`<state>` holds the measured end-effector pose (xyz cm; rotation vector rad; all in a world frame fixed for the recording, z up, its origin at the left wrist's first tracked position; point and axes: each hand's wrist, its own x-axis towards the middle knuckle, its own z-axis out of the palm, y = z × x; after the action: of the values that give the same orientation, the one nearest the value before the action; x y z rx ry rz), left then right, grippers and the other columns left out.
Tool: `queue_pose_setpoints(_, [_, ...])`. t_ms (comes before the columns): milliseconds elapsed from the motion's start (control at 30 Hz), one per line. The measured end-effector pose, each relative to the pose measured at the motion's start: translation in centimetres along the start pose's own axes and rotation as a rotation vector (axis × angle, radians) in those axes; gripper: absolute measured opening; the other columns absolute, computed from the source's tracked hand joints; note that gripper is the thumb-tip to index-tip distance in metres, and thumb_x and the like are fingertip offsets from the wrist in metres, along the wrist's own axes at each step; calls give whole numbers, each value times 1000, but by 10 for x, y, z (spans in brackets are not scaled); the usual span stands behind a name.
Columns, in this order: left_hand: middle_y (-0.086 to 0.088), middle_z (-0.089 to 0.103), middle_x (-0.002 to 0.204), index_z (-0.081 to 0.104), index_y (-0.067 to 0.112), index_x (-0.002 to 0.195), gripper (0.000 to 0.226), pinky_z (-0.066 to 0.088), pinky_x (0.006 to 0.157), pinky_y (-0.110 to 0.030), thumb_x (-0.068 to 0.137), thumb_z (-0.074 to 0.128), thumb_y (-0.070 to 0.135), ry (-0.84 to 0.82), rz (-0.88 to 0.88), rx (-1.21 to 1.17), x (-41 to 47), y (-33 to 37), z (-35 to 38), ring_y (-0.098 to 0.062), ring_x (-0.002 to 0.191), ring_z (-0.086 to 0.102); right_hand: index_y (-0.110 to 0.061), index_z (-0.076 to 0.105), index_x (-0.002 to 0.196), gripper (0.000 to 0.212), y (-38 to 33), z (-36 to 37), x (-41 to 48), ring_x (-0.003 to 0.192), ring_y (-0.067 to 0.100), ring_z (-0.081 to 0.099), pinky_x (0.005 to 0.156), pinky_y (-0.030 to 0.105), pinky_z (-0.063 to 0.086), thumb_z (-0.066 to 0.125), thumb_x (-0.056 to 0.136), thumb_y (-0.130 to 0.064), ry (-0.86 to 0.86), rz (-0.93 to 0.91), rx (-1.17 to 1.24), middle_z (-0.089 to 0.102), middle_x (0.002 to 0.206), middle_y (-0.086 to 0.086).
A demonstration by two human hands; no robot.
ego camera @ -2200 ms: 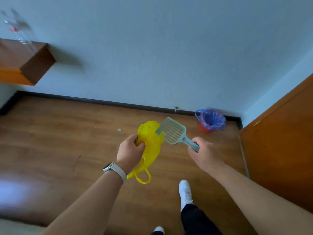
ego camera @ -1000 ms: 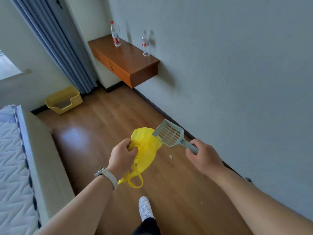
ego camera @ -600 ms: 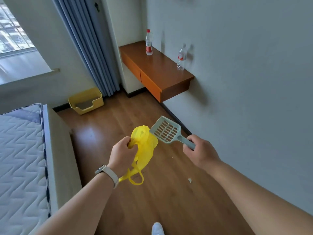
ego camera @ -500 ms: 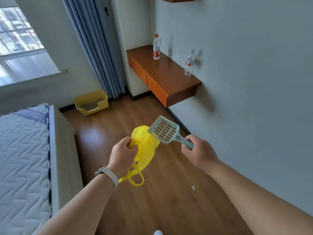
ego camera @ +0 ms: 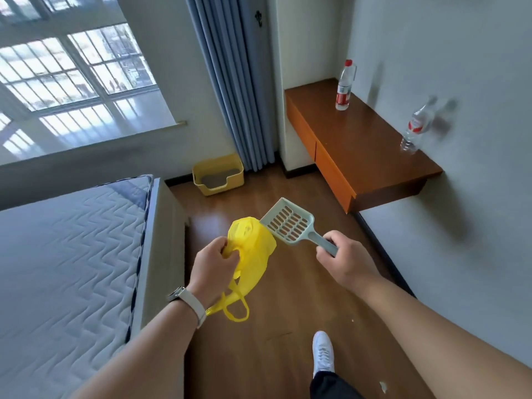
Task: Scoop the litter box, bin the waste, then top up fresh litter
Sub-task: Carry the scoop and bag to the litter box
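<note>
From the head camera, the yellow litter box [ego camera: 218, 175] sits on the wooden floor [ego camera: 276, 326] at the far end of the room, just beside the blue curtain [ego camera: 236, 82], with grey litter in it. The right hand [ego camera: 345, 262] curls round the handle of a pale slotted scoop [ego camera: 288, 223]. The left hand [ego camera: 213, 267] grips a crumpled yellow bag [ego camera: 253, 249]. Half a second earlier the box looked smaller and lay further left in the view. Two bottles [ego camera: 344, 87] on the wall desk [ego camera: 359, 145] carry red labels, and their writing is too small to read.

Glossy wood floor [ego camera: 288, 318]; matt plastic scoop [ego camera: 288, 223]; thin crinkled plastic bag [ego camera: 253, 249]; quilted cloth mattress [ego camera: 66, 254]; polished wooden shelf [ego camera: 359, 145].
</note>
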<state>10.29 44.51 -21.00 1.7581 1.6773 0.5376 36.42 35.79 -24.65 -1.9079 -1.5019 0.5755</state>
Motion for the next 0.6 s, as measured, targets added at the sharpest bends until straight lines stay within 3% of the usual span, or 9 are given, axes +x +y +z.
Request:
queue_pose_setpoints(100, [-1,55,64,52,22,72,16,48,45,-38,86,59,21,13,4,98,35,18,4,-26,52,56,-24,57,92,11,7,-6,50,55,12,57,47,14,40,57,94,-35,-37,-34,12,57,64,-10])
queue_pose_setpoints(200, [4,54,64,49,25,73,17,43,45,-31,86,59,24,3,38,199,68,33,11,-19,53,52,-23,57,93,11,15,-16,97,54,10,57,46,13,38,57,94,-34,-78,-71,9,56,64,-9])
queue_pose_setpoints(367, [3,48,59,48,20,66,21,39,48,-30,83,61,20,91,-59,4,114,47,18,-15,53,44,-22,58,97,13,22,-25,160,57,12,60,53,25,56,57,94,-35,-106,-114,16,59,69,-10])
queue_pose_setpoints(600, [-1,44,59,48,7,70,21,31,43,-18,84,61,17,187,-92,-61,176,41,8,-9,49,37,-23,57,95,13,13,-7,241,56,15,60,53,37,56,56,93,-36,-152,-146,2,59,67,-8])
